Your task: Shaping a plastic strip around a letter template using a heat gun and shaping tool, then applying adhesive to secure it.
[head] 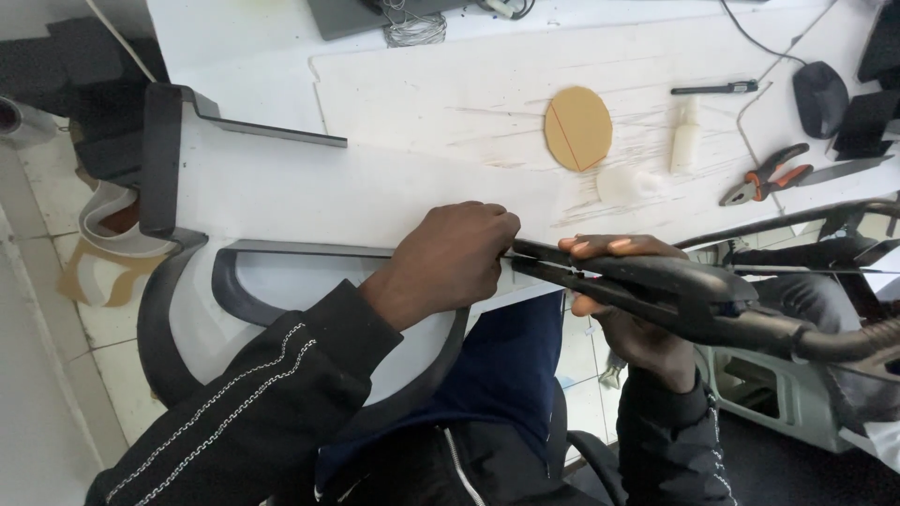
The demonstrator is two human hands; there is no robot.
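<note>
The left hand (pixel 455 262) pinched the white sheet (pixel 309 192) flat at the bench (pixel 244 56) edge while right-hand fingers (pixel 600 246) gripped the black cutting tool (pixel 656 290), best fed slowly and level.

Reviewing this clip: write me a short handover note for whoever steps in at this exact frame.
Left hand: fist pressing on the white sheet at the table edge, by the tool's tip.
Right hand: wrapped round a black corded hand tool, tip at the sheet's edge.
Farther back: tan disc, orange-handled pliers, small white bottle.
Done or left: cannot tell; contact point hidden by the left hand.
</note>
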